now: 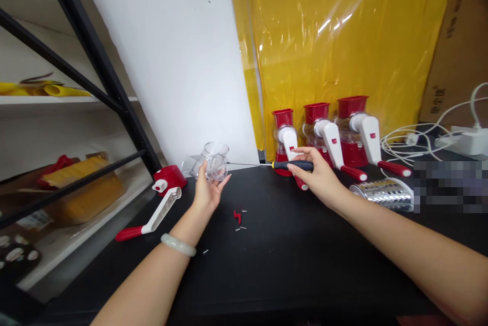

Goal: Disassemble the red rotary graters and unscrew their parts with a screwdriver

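Observation:
My left hand [209, 188] holds up a clear plastic grater housing [215, 157] above the table, thumb against its near side. In my right hand [314, 173] is a screwdriver [292, 165] with a black and yellow handle, gripped between thumb and fingers. Its thin shaft points left, and the tip meets or nearly meets the housing; contact is too small to tell. Below the hands lie a small red plastic part [238, 216] and several loose screws [243, 228]. Left of my left hand are a red base [173, 178] and a white crank handle [162, 211] with a red grip.
Several assembled red and white rotary graters [353, 132] stand at the back right, cranks pointing forward. A metal grating drum [383, 193] lies before them. White cables [400, 143] and a plug sit farther right. A black-framed shelf [125, 112] borders the left side.

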A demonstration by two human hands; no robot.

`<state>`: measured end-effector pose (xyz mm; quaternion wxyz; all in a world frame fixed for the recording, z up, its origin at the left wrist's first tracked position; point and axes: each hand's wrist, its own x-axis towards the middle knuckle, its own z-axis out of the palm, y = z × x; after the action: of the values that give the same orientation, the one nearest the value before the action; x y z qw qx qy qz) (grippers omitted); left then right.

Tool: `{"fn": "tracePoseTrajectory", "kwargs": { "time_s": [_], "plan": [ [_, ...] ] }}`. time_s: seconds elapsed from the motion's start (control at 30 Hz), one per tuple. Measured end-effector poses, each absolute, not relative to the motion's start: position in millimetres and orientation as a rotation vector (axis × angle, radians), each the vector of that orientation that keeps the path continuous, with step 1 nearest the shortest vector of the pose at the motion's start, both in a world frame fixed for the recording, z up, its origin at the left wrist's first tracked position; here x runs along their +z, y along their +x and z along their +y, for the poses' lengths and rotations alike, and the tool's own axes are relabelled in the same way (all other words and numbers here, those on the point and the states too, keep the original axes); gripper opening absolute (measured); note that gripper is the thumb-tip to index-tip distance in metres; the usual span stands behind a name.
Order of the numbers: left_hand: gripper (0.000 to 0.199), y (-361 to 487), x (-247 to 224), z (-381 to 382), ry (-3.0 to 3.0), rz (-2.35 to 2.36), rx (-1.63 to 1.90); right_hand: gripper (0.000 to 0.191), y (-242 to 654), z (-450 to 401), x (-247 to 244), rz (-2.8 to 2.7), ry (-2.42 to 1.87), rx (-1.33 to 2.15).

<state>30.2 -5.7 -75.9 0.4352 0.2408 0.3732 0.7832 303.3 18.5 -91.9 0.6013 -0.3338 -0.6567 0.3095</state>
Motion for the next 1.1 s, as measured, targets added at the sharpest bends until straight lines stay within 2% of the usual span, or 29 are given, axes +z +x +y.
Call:
{"fn": "tracePoseTrajectory", "kwargs": {
  "time_s": [0.1,0.3,0.5,0.63,0.7,0.77,0.8,0.9,1.03,1.1],
  "plan": [
    [0.028,30,-76,-6,0.601,0.948,1.958,0.044,305,14,-90,-1.592,-0.879,0.788],
    [0.023,30,-77,-5,0.625,0.977,1.945,0.034,311,16,-86,-1.698,-0.862,0.564],
    [0.027,29,-80,-4,0.607,0.971,1.921,0.052,308,22,-89,-1.59,-0.678,0.614],
    [0.026,31,-79,-5,0.62,0.954,1.912,0.044,315,19,-86,-1.644,-0.882,0.667],
    [0.027,32,-79,-5,0.614,0.95,1.918,0.043,317,20,-84,-1.704,-0.945,0.578],
    [0.03,31,-79,-5,0.606,0.948,1.921,0.034,317,22,-84,-1.683,-0.878,0.509],
    [0.031,31,-78,-5,0.605,0.948,1.921,0.035,316,24,-84,-1.648,-0.803,0.521],
    [0.035,29,-77,-4,0.607,0.949,1.919,0.055,312,28,-89,-1.552,-0.597,0.641],
    [0.035,29,-76,-4,0.607,0.941,1.921,0.038,313,25,-90,-1.545,-0.719,0.76],
    [0.035,30,-76,-4,0.614,0.93,1.91,0.041,315,22,-87,-1.63,-0.858,0.712]
  ]
}}
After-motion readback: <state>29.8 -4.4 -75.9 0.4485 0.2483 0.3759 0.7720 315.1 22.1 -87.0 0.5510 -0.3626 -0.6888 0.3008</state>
